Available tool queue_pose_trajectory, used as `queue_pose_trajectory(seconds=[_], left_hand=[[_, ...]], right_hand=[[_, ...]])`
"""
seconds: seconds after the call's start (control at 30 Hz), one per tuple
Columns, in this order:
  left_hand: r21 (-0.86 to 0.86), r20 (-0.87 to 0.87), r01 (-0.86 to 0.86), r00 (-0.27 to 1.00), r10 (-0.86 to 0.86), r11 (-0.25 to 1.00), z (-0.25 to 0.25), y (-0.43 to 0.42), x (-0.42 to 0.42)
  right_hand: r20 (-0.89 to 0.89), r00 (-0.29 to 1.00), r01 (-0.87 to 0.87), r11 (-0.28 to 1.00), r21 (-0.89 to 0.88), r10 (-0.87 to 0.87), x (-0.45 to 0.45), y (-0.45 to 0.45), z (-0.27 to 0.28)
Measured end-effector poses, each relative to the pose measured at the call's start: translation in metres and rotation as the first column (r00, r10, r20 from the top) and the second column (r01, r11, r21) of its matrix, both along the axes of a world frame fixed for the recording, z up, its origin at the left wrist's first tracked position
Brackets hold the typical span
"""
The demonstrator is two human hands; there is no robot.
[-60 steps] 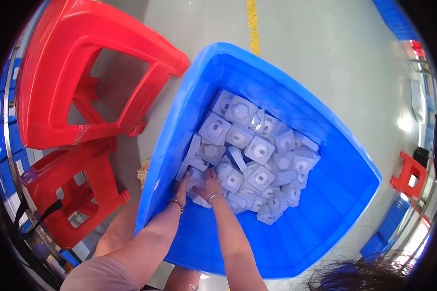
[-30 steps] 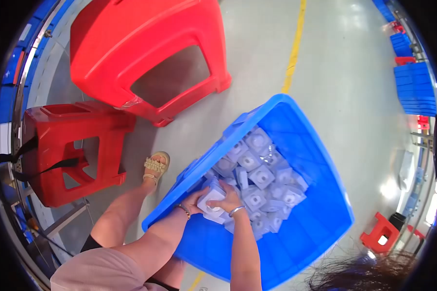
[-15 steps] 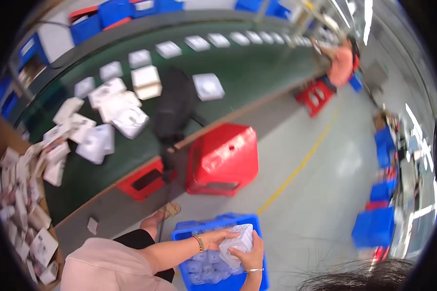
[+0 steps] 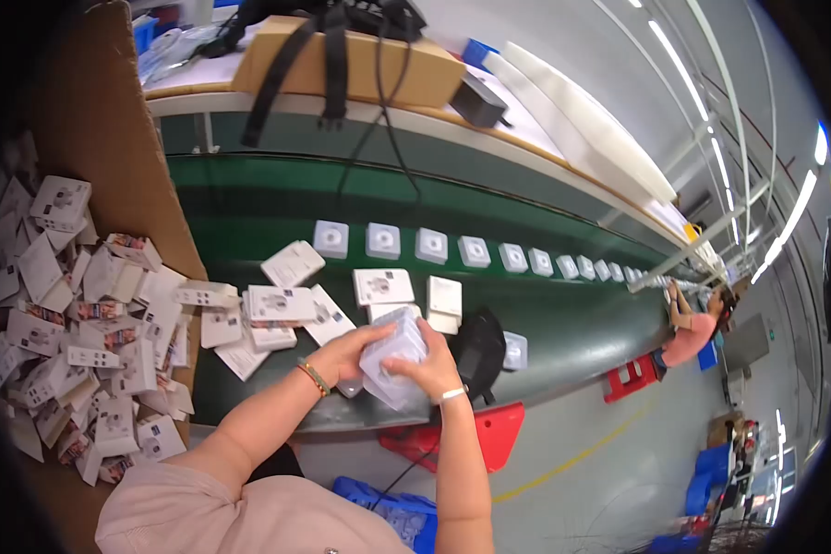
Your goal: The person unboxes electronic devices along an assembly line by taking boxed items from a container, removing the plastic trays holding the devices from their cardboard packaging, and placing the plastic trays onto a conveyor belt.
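Note:
Both my hands grip a stack of clear plastic trays (image 4: 397, 349) over the near edge of the green conveyor belt (image 4: 249, 208). My left hand (image 4: 343, 358) closes on the stack's left side, and my right hand (image 4: 434, 367) wraps its right side, thumb across the front. Just beyond them lie white printed boxes (image 4: 385, 287), some piled, some flat. A black bag (image 4: 482, 355) sits right of my right hand, with another clear tray (image 4: 515, 351) beside it. Further back, a row of white square trays (image 4: 383, 241) runs along the belt.
A large cardboard carton (image 4: 148, 120) full of loose white boxes (image 4: 115, 425) stands at left. Below the belt are a red stool (image 4: 503, 439) and a blue bin (image 4: 425, 534) of clear trays. A person (image 4: 691, 337) sits further down the line.
My hands have carried the tray stack from above the blue bin up to the belt. My view has swung up and left, bringing the carton and back shelf into sight.

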State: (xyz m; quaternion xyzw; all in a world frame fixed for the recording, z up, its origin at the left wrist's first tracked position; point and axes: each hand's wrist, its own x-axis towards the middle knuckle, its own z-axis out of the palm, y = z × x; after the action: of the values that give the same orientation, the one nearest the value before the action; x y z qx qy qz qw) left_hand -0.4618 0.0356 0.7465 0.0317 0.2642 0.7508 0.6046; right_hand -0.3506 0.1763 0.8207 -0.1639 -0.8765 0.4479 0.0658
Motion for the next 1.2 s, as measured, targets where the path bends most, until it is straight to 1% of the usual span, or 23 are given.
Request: queue_pose_trajectory(seconds=[0.03,0.1,0.17,0.2,0.27,0.3,0.37,0.43,0.5,0.53,0.57,0.63,0.67,0.7,0.77,0.8,0.83,0.9,0.97,1.03,1.1,1.17,1.2], left_hand=[[-0.015,0.026,-0.005,1.0,0.005,1.0,-0.006,-0.002,-0.02],[-0.07,0.043,-0.054,0.997,0.057,0.996,-0.009,-0.005,-0.048],[-0.147,0.074,-0.094,0.992,0.106,0.985,-0.006,-0.012,-0.067],[-0.3,0.051,-0.048,0.997,0.066,0.953,0.001,-0.015,-0.071],[-0.498,0.053,-0.023,0.997,0.057,0.867,-0.002,-0.01,-0.08],[-0.499,0.058,-0.019,0.997,0.055,0.866,-0.014,-0.009,-0.082],[-0.395,-0.03,0.067,0.996,-0.086,0.916,-0.032,-0.009,-0.089],[-0.423,-0.099,0.021,0.993,-0.07,0.906,-0.028,-0.009,-0.091],[-0.609,-0.295,-0.213,0.955,0.031,0.764,-0.011,-0.007,-0.085],[-0.615,-0.407,-0.253,0.913,-0.026,0.747,0.016,-0.014,-0.085],[-0.622,-0.396,-0.274,0.918,0.006,0.734,0.036,-0.022,-0.086],[-0.674,-0.51,-0.239,0.835,-0.206,0.699,0.067,-0.035,-0.092],[-0.725,-0.554,-0.297,0.788,-0.269,0.621,0.076,-0.037,-0.093],[-0.734,-0.545,-0.312,0.8,-0.25,0.603,0.058,-0.04,-0.098],[-0.554,-0.828,-0.625,0.346,-0.441,0.55,0.006,-0.053,-0.1],[-0.525,-0.836,-0.712,0.327,-0.441,0.466,0.021,-0.06,-0.103],[-0.558,-0.772,-0.759,0.326,-0.546,0.335,0.03,-0.064,-0.111],[-0.489,-0.713,-0.859,0.294,-0.636,0.15,0.029,-0.074,-0.136],[-0.515,-0.652,-0.852,0.315,-0.69,0.098,0.012,-0.077,-0.16],[-0.537,-0.584,-0.843,0.338,-0.738,0.04,-0.001,-0.075,-0.174],[-0.665,-0.362,-0.741,0.427,-0.829,-0.092,-0.011,-0.066,-0.177],[-0.66,-0.335,-0.744,0.416,-0.845,-0.104,-0.029,-0.065,-0.179],[-0.708,-0.303,-0.696,0.454,-0.838,-0.121,-0.034,-0.065,-0.182]], right_hand=[[0.02,0.999,-0.027,0.987,-0.157,0.031,-0.027,0.001,-0.012],[0.066,0.996,-0.04,0.955,-0.294,0.062,-0.067,0.004,-0.026],[0.215,0.975,0.03,0.918,-0.396,0.061,-0.094,0.017,-0.038],[0.248,0.966,0.057,0.878,-0.475,0.072,-0.1,0.019,-0.038],[0.365,0.928,0.122,0.868,-0.481,0.072,-0.108,0.026,-0.034],[0.404,0.911,0.136,0.868,-0.478,0.08,-0.111,0.032,-0.043],[0.508,0.85,0.136,0.874,-0.465,0.138,-0.115,0.05,-0.06],[0.524,0.837,0.123,0.88,-0.458,0.156,-0.115,0.058,-0.058],[0.499,0.846,0.044,0.909,-0.414,0.186,-0.115,0.068,-0.059],[0.467,0.847,-0.036,0.904,-0.426,0.254,-0.115,0.076,-0.064],[0.429,0.872,-0.139,0.96,-0.241,0.234,-0.113,0.08,-0.057],[0.482,0.832,-0.261,0.961,-0.095,0.274,-0.119,0.088,-0.038],[0.52,0.794,-0.347,0.937,-0.039,0.315,-0.126,0.092,-0.025],[0.555,0.756,-0.426,0.905,0.012,0.349,-0.135,0.097,-0.02],[0.529,0.773,-0.453,0.888,0.075,0.35,-0.153,0.111,-0.031],[0.428,0.834,-0.424,0.9,0.098,0.347,-0.166,0.107,-0.035],[0.323,0.887,-0.384,0.916,0.116,0.33,-0.18,0.102,-0.037],[0.252,0.922,-0.313,0.949,0.039,0.294,-0.219,0.084,-0.054],[0.335,0.886,-0.383,0.913,0.137,0.321,-0.269,0.045,-0.045],[0.118,0.924,-0.382,0.875,0.298,0.364,-0.321,0.017,-0.114],[0.429,0.877,-0.339,0.91,0.237,0.215,-0.355,-0.028,-0.108],[0.531,0.842,-0.321,0.88,0.349,0.096,-0.368,-0.06,-0.136],[0.559,0.827,-0.236,0.936,0.26,0.053,-0.38,-0.069,-0.154]])
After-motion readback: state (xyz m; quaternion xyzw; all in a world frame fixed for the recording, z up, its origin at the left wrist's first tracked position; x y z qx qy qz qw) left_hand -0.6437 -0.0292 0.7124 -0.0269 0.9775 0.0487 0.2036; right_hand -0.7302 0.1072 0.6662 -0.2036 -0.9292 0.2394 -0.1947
